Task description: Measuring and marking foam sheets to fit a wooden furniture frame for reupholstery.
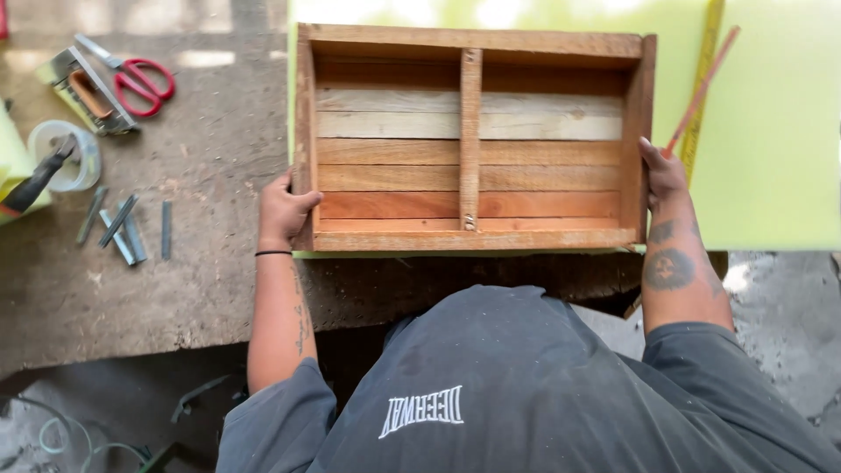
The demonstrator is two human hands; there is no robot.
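While it rests on the yellow-green sheet (771,158), the divided wooden tray (473,140) is clamped by the left hand (282,213) and the right hand (663,175) at its sides.

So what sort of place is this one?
Probably a home or small woodworking shop. Both hands, left hand and right hand, grip a slatted wooden tray on a rough workbench, with scissors, tape and staple strips nearby.

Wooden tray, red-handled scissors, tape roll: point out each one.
wooden tray (470,131), head view, on its centre divider.
red-handled scissors (140,83), head view, on the red handle loops.
tape roll (83,149), head view, on its clear outer rim.
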